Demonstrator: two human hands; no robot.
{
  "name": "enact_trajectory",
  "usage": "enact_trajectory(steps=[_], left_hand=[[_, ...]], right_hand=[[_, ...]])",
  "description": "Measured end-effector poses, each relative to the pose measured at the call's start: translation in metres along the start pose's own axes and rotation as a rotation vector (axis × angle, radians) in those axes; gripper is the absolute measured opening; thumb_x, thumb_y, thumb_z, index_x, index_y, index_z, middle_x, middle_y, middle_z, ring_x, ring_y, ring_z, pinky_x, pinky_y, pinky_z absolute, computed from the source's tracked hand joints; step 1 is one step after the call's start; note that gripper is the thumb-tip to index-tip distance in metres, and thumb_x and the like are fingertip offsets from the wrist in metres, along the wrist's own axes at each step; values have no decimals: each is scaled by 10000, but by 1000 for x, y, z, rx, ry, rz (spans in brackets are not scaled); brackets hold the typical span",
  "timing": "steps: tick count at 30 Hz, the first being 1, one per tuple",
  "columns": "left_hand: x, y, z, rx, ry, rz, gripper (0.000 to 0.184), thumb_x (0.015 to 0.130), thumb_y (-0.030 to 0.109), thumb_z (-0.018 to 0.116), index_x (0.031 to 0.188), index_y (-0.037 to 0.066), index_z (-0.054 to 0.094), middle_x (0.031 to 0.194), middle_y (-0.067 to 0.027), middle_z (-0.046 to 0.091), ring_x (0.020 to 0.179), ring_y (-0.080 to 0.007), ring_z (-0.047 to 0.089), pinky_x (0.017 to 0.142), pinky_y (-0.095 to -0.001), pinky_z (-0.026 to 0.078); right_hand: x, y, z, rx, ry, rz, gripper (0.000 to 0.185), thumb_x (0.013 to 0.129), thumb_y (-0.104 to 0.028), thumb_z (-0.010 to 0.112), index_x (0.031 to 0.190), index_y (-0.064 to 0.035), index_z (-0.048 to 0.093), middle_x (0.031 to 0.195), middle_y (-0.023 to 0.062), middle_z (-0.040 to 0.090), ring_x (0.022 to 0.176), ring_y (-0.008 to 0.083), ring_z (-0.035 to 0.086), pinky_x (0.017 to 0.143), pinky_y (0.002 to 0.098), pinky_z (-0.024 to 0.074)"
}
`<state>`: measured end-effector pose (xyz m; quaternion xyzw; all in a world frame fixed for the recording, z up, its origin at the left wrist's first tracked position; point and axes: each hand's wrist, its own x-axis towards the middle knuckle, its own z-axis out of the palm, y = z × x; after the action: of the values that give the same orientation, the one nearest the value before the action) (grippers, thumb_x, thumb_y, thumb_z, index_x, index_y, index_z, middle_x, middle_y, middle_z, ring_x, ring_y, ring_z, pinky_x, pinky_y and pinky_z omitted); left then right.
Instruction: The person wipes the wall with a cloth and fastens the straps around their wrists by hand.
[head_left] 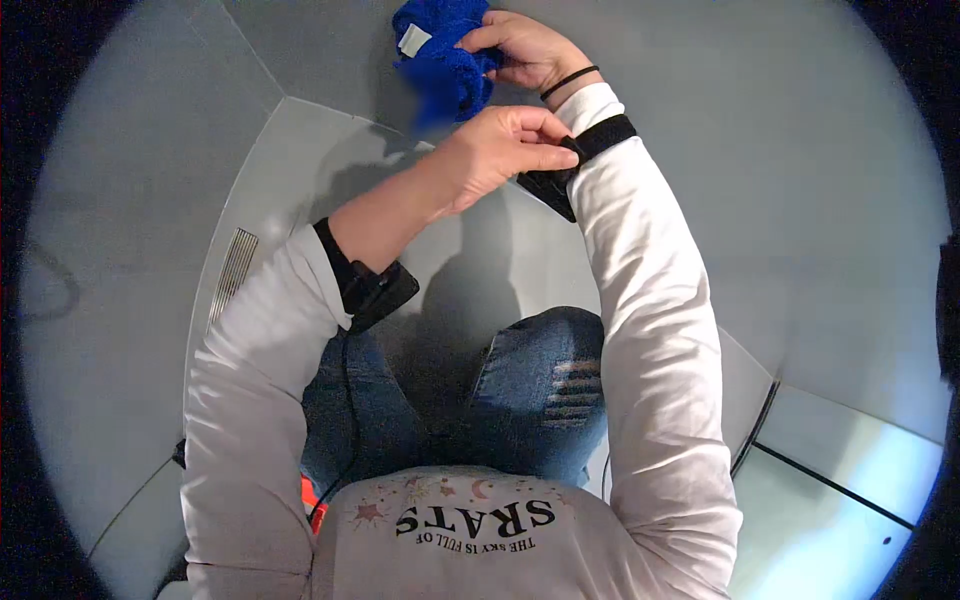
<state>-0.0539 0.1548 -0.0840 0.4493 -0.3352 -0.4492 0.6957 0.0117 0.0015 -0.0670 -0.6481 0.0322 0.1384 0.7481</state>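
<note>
My right hand (535, 52), at the top of the head view, grips a fluffy blue cloth (462, 62) with a small white tag. The cloth's lower part is blurred. A thin black band circles that wrist. My left hand (510, 148) reaches across to the right forearm, thumb and fingers pinched at a black strap (608, 136) worn over the white sleeve. Below the strap a dark flat device (550, 192) shows in part, partly hidden by the fingers. Another dark device (382, 297) on a black strap sits on my left forearm.
Smooth grey walls (800, 180) surround a pale floor (300, 150) in a cramped space. A slotted metal grate (232, 272) lies at the left. A glossy panel (830, 500) stands at the lower right. My knees in jeans (545, 375) are bent below, and a thin cable (352, 400) hangs from the left device.
</note>
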Motion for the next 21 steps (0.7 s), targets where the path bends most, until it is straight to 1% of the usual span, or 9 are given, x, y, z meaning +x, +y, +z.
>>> enact_trajectory(steps=[2,3,5,6,8,14,16,18,21], left_hand=[[0,-1,2,-15,18,11,202,777,80,669,951,21,586,876,-30,612,827,-89,554,765,-211,427],[0,-1,2,-29,38,22,207,777,75,668,955,23,576,879,-30,610,829,-89,554,763,-211,428],[0,-1,0,-11,13,22,201,777,66,664,946,22,565,877,-33,608,830,-90,555,760,-210,429],[-1,-1,-1,8,-10,21,196,777,57,661,937,22,554,875,-36,606,831,-91,555,758,-208,430],[1,-4,-1,20,-14,11,192,773,43,656,926,18,544,872,-40,603,828,-95,557,753,-209,431],[1,-3,-2,97,-11,-4,215,754,5,645,945,-2,546,870,-55,599,815,-106,561,741,-217,437],[1,-2,-2,94,-16,-6,222,751,-1,642,954,-5,552,870,-56,600,813,-107,563,739,-220,439],[0,3,-1,134,-8,94,203,780,47,635,965,-3,568,873,-47,599,831,-99,553,754,-221,432],[0,9,0,102,52,145,211,814,130,624,974,1,578,871,-31,597,839,-87,534,739,-221,417]], right_hand=[[-13,-11,18,78,53,-14,211,764,24,557,969,-19,579,884,80,638,792,185,629,701,322,538],[-7,-8,11,76,52,-14,211,764,24,557,969,-19,579,884,80,638,792,185,629,701,322,538],[1,-4,5,29,-13,9,193,773,-42,602,964,-53,586,890,27,643,764,119,625,649,268,527],[1,-1,1,30,-14,11,193,773,-42,602,964,-53,586,890,27,643,764,119,625,649,268,527],[-18,-18,25,42,95,14,228,763,21,556,986,-22,564,887,77,627,796,185,622,697,323,537],[-15,-14,22,66,16,-20,180,761,7,562,937,-32,563,842,56,620,738,167,614,617,289,532],[-7,-6,14,0,57,-6,187,765,-19,582,950,-35,570,868,44,627,752,146,617,628,282,528],[-2,1,6,-65,98,5,196,769,-44,602,964,-39,578,894,33,634,765,124,620,640,276,524],[-13,1,18,-24,19,-4,188,761,-57,614,942,-24,576,898,48,627,746,138,616,611,275,515]])
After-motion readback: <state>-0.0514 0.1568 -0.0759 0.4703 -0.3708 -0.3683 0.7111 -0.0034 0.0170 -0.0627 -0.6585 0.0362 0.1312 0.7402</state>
